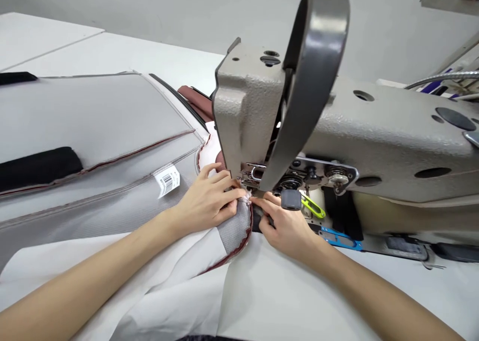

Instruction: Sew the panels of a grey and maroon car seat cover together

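A large grey fabric piece with dark red seam edges lies on the left and runs up to the needle area of a grey sewing machine. My left hand rests on the fabric just left of the needle area, its fingers somewhat spread and pressing the cloth. Close beside it, my right hand touches the fabric's edge with its index finger stretched out and the other fingers bent. The machine head partly hides the needle and the fingertips near it.
A white barcode label sits on the fabric. Black strips lie at left. Yellow-green and blue tools lie under the machine arm. The white table extends in front.
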`<state>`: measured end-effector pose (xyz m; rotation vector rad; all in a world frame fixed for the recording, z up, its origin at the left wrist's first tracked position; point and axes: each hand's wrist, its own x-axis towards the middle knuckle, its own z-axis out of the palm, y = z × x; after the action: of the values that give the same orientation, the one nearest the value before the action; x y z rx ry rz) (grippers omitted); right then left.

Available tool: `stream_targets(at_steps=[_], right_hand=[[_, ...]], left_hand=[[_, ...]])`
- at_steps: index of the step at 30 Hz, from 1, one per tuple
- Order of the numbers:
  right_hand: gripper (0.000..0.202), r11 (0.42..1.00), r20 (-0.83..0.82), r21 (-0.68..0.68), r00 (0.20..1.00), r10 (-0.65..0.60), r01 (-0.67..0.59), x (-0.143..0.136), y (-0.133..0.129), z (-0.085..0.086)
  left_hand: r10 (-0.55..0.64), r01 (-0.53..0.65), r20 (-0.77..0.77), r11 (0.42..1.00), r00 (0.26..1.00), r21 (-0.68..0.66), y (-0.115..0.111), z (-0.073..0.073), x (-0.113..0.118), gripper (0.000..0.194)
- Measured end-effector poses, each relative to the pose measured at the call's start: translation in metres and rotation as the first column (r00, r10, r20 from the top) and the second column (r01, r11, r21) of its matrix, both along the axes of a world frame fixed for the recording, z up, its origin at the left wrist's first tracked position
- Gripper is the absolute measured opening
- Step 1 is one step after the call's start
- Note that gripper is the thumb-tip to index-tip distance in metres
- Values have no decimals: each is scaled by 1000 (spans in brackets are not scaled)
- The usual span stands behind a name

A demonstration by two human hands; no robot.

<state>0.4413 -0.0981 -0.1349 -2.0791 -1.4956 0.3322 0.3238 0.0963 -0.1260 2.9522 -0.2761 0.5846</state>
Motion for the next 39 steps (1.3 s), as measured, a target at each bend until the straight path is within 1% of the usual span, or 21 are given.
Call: stream_targets(at_steps=[3, 6, 9, 12, 14, 15, 16, 18, 20, 22, 23, 24, 25, 26, 28, 29, 30, 32, 35, 37, 39], right_hand=[[45, 1000, 11, -24, 1000, -20, 20, -1, -1, 1], [46, 999, 63, -33, 997, -40, 42, -3, -2, -1], [45, 999, 114, 3, 992, -46, 46, -4, 0, -3], [45, 999, 141, 53, 990, -17, 10, -3, 2, -6], [44, 998, 156, 70, 988, -1, -10, -2, 2, -6], [43, 997, 161, 71, 987, 3, -15, -2, 2, -6], [43, 998, 162, 67, 987, 5, -16, -2, 1, -6], [43, 998, 160, 54, 987, 12, -20, -3, 1, -5], [42, 999, 150, 48, 989, 5, -12, -5, 2, -4], [41, 999, 135, 49, 991, -18, 11, -6, 3, -4], [42, 999, 123, 45, 992, -31, 25, -6, 4, -3], [42, 999, 109, 37, 993, -40, 36, -6, 4, -2], [44, 999, 97, 27, 994, -45, 42, -6, 3, -1], [45, 999, 86, 16, 995, -44, 43, -6, 2, 0], [48, 1000, 70, 8, 997, -28, 28, -9, -3, 2], [48, 1000, 64, 10, 998, -11, 10, -11, -6, 3], [47, 1000, 62, 11, 998, 12, -13, -15, -9, 3], [43, 999, 83, 4, 995, 53, -54, -26, -13, 4], [39, 999, 138, -13, 990, 38, -36, -43, -10, 3], [42, 1000, 148, -18, 989, -1, 3, -51, -5, 3], [46, 999, 137, -28, 990, -21, 25, -54, -4, 4]], left_hand=[[-56, 55, -6, 997, 998, -59, 4, 1, 1, 27], [-94, 92, -23, 993, 995, -67, 10, 1, 6, 26], [-171, 168, -57, 984, 984, -63, 24, 1, 15, 28], [-274, 271, -76, 961, 959, -49, 40, 6, 23, 30], [-318, 318, -103, 948, 942, -19, 40, 12, 21, 32], [-294, 296, -117, 955, 949, 0, 34, 16, 16, 33], [-229, 232, -119, 973, 966, 16, 22, 18, 8, 34], [5, -2, -79, 1000, 997, 31, -13, 18, -15, 39], [246, -245, -10, 969, 969, 26, -51, 8, -39, 61], [408, -408, 21, 912, 913, 43, -73, -6, -55, 64], [451, -452, 26, 891, 892, 50, -75, -13, -59, 61], [455, -456, 18, 889, 890, 53, -69, -18, -60, 55], [413, -412, 1, 910, 911, 51, -58, -21, -59, 48], [324, -323, -20, 945, 946, 45, -44, -21, -56, 42], [98, -96, -63, 995, 993, 27, -14, -15, -47, 31], [30, -29, -78, 999, 996, 20, -4, -10, -43, 27], [18, -17, -97, 1000, 995, 14, 2, -5, -39, 23], [145, -146, -137, 989, 980, 3, -4, 3, -32, 21], [395, -396, -135, 918, 909, 22, -37, 6, -26, 29], [483, -480, -95, 876, 870, 54, -55, 6, -23, 27], [523, -518, -87, 852, 848, 69, -63, 8, -20, 26]])
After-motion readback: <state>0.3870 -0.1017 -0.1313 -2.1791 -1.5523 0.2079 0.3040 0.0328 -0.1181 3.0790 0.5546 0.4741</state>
